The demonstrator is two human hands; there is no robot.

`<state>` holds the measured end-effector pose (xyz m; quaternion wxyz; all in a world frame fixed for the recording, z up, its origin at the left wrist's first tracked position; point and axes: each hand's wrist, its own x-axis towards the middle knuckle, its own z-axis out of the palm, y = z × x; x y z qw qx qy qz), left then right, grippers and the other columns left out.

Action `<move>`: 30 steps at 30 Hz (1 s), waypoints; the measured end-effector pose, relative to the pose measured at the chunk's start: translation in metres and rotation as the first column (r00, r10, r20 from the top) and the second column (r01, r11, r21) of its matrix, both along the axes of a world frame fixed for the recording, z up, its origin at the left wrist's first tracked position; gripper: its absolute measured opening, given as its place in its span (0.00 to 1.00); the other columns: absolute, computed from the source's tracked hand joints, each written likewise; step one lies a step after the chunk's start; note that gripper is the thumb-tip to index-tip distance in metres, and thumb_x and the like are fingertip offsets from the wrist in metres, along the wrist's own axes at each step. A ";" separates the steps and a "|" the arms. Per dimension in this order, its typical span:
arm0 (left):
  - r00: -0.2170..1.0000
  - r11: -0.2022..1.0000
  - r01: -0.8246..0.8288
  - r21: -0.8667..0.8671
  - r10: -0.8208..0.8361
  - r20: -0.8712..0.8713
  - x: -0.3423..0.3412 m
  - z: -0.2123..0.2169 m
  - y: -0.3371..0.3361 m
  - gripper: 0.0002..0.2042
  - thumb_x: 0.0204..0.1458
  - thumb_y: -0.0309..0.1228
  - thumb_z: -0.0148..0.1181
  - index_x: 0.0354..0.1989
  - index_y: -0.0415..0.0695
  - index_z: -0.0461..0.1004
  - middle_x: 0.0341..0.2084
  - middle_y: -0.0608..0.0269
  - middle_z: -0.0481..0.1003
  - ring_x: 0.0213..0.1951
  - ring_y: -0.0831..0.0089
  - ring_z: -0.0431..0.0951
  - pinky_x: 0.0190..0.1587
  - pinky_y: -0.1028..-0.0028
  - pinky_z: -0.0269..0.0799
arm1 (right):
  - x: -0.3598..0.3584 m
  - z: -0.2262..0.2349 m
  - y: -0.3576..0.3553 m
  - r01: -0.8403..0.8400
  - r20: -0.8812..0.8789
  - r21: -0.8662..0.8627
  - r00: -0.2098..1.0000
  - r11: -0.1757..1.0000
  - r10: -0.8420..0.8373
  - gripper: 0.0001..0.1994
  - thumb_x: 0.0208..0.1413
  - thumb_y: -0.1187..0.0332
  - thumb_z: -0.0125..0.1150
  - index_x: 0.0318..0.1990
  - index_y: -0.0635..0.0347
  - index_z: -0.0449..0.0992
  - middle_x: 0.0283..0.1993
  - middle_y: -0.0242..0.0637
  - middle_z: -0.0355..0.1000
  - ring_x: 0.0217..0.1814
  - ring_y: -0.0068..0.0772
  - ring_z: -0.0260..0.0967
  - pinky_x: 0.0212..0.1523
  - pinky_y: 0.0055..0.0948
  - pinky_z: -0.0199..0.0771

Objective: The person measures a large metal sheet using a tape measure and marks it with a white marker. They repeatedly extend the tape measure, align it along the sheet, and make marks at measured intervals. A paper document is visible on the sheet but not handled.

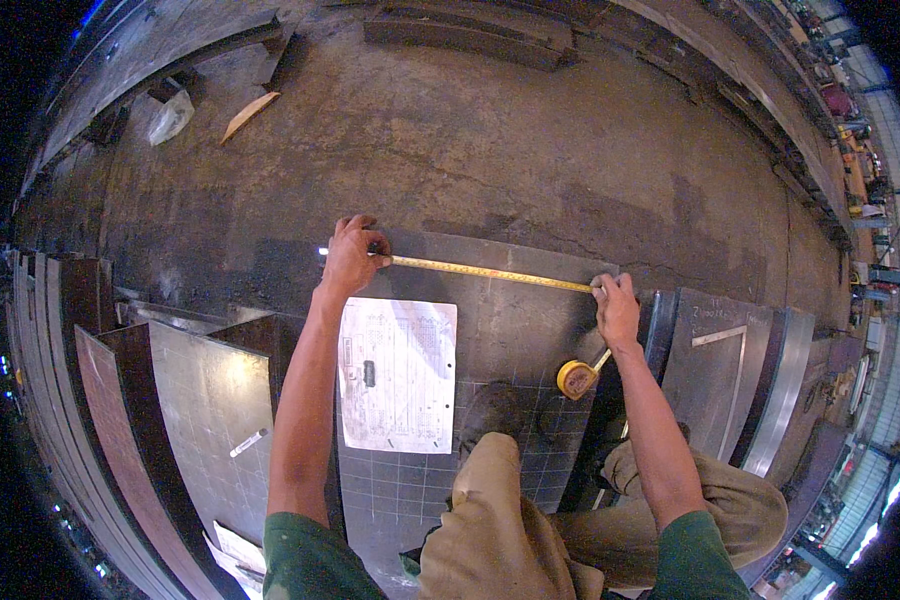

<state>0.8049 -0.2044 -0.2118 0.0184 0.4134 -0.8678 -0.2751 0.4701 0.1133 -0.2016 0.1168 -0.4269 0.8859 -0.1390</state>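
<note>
A yellow tape measure blade is stretched across the far end of a dark steel plate. My left hand is closed at the blade's left end. A small white tip pokes out on that hand's far left side; its kind is unclear. My right hand pinches the blade at the plate's far right corner. Below that hand, the round yellow tape case hangs beside my forearm. A white printed drawing sheet lies on the plate between my arms, and pale grid lines cross the plate's near part.
To the left, a lighter steel plate carries a white stick-like marker, near upright steel beams. Chalk-marked steel stands at the right. On the floor beyond are a wood piece, a plastic bag and a steel beam.
</note>
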 end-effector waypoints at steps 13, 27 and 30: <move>0.999 0.999 0.029 0.012 -0.029 -0.037 0.000 -0.008 -0.004 0.11 0.33 0.27 0.75 0.29 0.52 0.84 0.54 0.55 0.73 0.59 0.50 0.66 0.60 0.58 0.66 | -0.002 -0.003 0.002 0.018 0.010 0.015 1.000 1.000 -0.019 0.04 0.59 0.69 0.57 0.41 0.54 0.74 0.39 0.45 0.63 0.39 0.53 0.69 0.39 0.44 0.71; 0.998 0.998 0.057 0.002 -0.057 -0.012 0.001 -0.014 -0.008 0.12 0.32 0.27 0.75 0.29 0.51 0.84 0.55 0.53 0.73 0.58 0.48 0.67 0.58 0.57 0.67 | 0.003 0.000 0.001 0.012 0.022 -0.019 1.000 1.000 -0.011 0.07 0.59 0.69 0.59 0.44 0.54 0.73 0.39 0.45 0.63 0.39 0.53 0.69 0.39 0.45 0.70; 0.996 0.996 0.084 -0.018 -0.084 0.006 0.002 -0.024 -0.011 0.11 0.32 0.27 0.75 0.29 0.52 0.84 0.55 0.55 0.73 0.59 0.48 0.66 0.58 0.56 0.67 | 0.003 -0.001 0.003 0.002 -0.007 -0.049 1.000 0.999 -0.002 0.08 0.59 0.68 0.59 0.45 0.55 0.72 0.40 0.46 0.64 0.39 0.53 0.69 0.40 0.46 0.70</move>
